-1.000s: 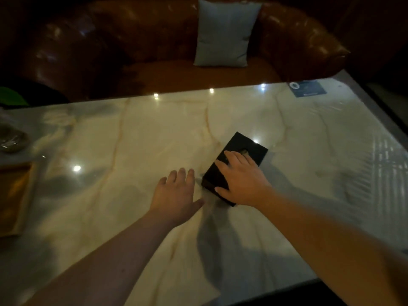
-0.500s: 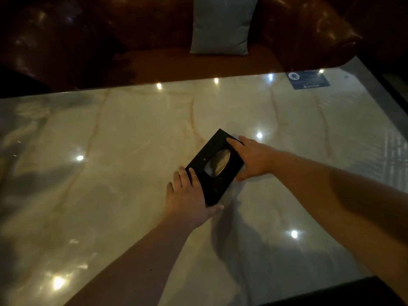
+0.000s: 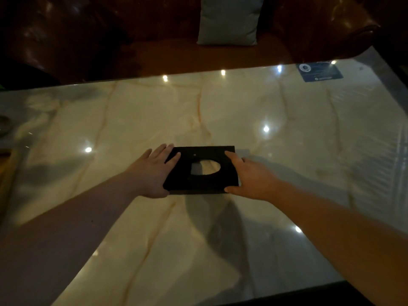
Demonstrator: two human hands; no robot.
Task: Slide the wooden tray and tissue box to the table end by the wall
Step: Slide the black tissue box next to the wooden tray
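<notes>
Between your hands sits the black tissue box (image 3: 202, 170), mid-table (image 3: 287, 151), long axis running left-right. Your left hand (image 3: 152, 173) and right hand (image 3: 249, 176) clamp its short ends, equally near, so either can lead the slide.

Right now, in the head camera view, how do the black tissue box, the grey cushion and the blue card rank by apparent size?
1. Black tissue box and grey cushion: look alike; the cushion is cut off and farther away.
2. Blue card: plainly smallest.
</notes>
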